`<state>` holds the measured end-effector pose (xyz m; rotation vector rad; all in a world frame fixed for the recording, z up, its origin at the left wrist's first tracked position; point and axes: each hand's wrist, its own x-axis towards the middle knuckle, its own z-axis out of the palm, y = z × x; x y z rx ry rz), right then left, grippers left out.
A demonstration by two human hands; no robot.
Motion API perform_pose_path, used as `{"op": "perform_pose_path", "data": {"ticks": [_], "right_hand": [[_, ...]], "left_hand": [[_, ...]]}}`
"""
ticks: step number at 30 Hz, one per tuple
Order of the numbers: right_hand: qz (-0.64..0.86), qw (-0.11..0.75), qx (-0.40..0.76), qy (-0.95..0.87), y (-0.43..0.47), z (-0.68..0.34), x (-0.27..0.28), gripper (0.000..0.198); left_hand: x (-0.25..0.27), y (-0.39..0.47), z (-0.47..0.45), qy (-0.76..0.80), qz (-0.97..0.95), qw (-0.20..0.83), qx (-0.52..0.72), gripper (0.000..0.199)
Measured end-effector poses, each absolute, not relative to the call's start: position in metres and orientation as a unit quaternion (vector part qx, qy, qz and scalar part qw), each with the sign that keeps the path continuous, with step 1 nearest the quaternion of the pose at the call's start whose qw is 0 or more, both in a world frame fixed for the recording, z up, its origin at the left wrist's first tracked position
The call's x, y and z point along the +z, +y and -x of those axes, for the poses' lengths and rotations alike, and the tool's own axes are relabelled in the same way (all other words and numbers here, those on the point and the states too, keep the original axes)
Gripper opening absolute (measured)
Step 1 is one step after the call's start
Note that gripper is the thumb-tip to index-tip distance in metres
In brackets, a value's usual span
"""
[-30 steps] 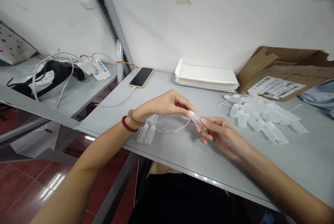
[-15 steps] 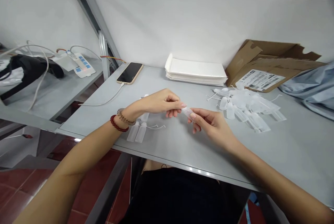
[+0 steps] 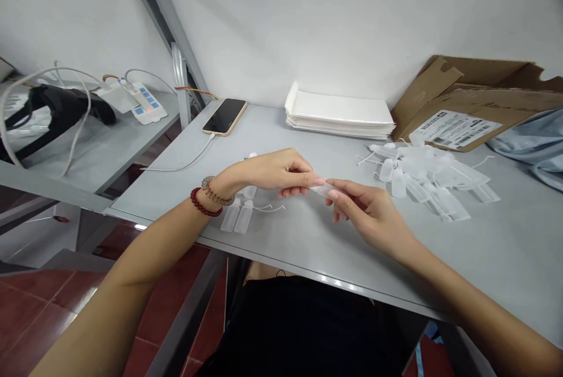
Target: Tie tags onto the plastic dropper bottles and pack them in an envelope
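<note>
Over the table, both hands meet at one small translucent plastic tag. My left hand pinches its left end between thumb and fingers. My right hand grips the other end, thumb on top, and partly covers it. Below my left wrist lie several similar tags with thin white straps; some are partly hidden by the hand. To the right of my right hand is a loose heap of the same translucent tags, also with thin straps.
A stack of white envelopes lies against the wall. Right of it stands an open cardboard box beside grey-blue cloth. A phone with a white charging cable lies at the back left. The grey table's front edge runs before my body.
The camera view has shifted slightly, so the scene sits a little further right. Both hands keep their hold on the tag, my left thumb now covering more of its end.
</note>
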<state>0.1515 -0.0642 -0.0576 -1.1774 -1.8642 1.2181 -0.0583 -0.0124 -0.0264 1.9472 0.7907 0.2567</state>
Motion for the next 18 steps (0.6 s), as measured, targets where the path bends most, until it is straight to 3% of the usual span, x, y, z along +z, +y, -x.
{"op": "perform_pose_path", "data": {"ticks": [5,8,11,15,18], "right_hand": [[0.393,0.276,0.678,-0.556,-0.054,-0.157,-0.060,0.036],[0.389,0.287,0.716,-0.503,-0.050,-0.158,-0.060,0.035],[0.409,0.313,0.641,-0.569,-0.053,-0.155,-0.062,0.034],[0.429,0.348,0.396,-0.733,-0.059,-0.150,-0.069,0.025],[0.405,0.365,0.259,-0.797,-0.062,-0.148,-0.072,0.027]], "left_hand": [[-0.029,-0.013,0.058,0.316,-0.828,0.435,0.160,0.026],[-0.033,-0.012,0.057,0.322,-0.829,0.409,0.202,0.022],[-0.034,-0.011,0.056,0.338,-0.808,0.444,0.189,0.027],[-0.031,-0.011,0.056,0.350,-0.782,0.498,0.131,0.044],[-0.029,-0.011,0.057,0.336,-0.787,0.502,0.123,0.043]]}}
